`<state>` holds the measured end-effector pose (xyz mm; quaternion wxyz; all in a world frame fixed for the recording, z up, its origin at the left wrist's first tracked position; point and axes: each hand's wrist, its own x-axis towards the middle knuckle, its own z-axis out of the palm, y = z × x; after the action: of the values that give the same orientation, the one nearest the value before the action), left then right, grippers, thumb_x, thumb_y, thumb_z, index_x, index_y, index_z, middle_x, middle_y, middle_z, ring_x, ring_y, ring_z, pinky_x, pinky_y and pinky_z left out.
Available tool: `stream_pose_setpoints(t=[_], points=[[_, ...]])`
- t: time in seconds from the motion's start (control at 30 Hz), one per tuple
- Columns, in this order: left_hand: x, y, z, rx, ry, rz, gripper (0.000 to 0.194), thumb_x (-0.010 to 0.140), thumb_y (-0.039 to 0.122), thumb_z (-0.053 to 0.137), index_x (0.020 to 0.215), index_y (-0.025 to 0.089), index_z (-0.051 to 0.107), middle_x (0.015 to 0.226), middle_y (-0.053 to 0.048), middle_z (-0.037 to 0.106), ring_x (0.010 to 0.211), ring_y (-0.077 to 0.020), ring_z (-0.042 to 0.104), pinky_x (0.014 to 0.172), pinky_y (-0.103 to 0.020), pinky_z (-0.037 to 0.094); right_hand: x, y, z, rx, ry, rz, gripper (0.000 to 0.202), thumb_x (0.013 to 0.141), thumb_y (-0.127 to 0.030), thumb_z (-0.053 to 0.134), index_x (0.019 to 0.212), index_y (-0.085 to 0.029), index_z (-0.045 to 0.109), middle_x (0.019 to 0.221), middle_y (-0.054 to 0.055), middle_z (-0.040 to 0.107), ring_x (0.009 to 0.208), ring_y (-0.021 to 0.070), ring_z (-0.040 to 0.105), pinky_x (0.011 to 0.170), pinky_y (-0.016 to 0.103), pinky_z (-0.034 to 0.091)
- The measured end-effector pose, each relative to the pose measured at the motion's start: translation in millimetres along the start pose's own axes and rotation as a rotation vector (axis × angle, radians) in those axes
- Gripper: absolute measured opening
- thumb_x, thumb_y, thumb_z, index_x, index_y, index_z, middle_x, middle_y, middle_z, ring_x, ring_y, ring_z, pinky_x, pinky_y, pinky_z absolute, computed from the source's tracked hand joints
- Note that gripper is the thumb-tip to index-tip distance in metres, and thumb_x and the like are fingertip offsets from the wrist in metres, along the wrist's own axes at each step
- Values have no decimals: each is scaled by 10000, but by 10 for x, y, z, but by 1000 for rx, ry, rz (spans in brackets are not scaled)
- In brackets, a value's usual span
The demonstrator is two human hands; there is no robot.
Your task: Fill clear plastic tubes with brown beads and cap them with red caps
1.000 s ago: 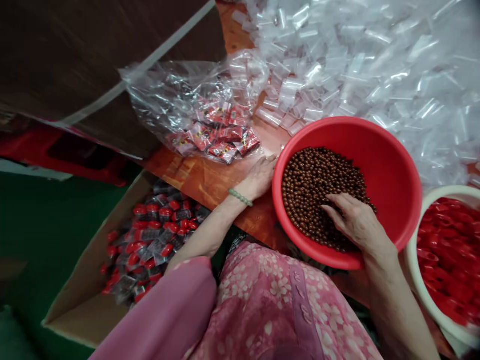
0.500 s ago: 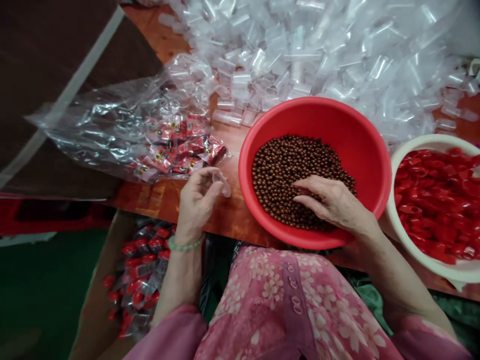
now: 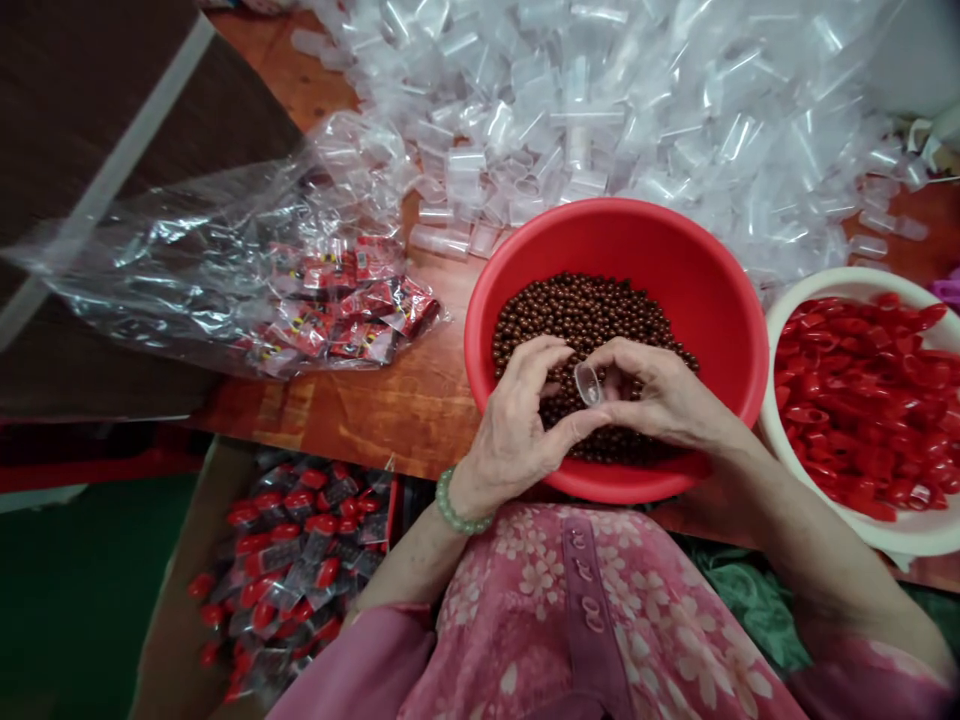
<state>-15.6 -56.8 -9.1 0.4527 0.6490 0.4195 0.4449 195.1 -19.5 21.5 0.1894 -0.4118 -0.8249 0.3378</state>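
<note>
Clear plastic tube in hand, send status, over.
Left hand and right hand around clear plastic tube; whose grip, unclear. Open end showing. Brown balls in red basin below; no obstruction seen.

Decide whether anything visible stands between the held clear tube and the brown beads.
Nothing visible besides fingers: the left hand and right hand flank the clear tube above the brown beads in the red bowl.

You see a reddish-brown, wood-grained tabletop [image 3: 390, 415] with a soft sheen across the middle of the frame. At your upper left, a dark brown panel [image 3: 90, 90] carries a slanting pale strip [image 3: 135, 150]. Green floor [image 3: 75, 600] fills the lower left, in shadow. Your upper right corner shows a pale grey surface [image 3: 919, 55], possibly wall.
</note>
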Motion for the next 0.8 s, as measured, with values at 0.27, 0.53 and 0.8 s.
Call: stream_pose_setpoints(t=[0.27, 0.53, 0.8], points=[[-9, -111, 62, 94, 192, 49, 445, 967, 325, 653, 1371, 197, 519, 1351, -139, 609, 1212, -214, 666, 1002, -359, 618, 481, 314, -63, -814, -454, 234, 216, 879, -182, 703, 1085, -121, 682, 1090, 149, 703, 874, 246, 696, 669, 313, 434], [-60, -210, 66, -11, 351, 53, 458, 996, 315, 597, 1437, 231, 503, 1480, -127, 570, 1441, -248, 537, 1266, -438, 417, 675, 231, 221, -416, -454, 83, 177, 850, -150, 696, 1018, -103, 665, 1043, 121, 689, 895, 204, 623, 783, 288, 443], [-34, -232, 26, -61, 300, 95, 558, 957, 313, 668, 1475, 247, 468, 1526, -126, 536, 1485, -252, 495, 1281, -452, 394, 466, 160, 145, 326, -164, 45, 332, 819, -334, 783, 1096, -178, 687, 883, -7, 671, 696, 114, 551, 662, 242, 445]])
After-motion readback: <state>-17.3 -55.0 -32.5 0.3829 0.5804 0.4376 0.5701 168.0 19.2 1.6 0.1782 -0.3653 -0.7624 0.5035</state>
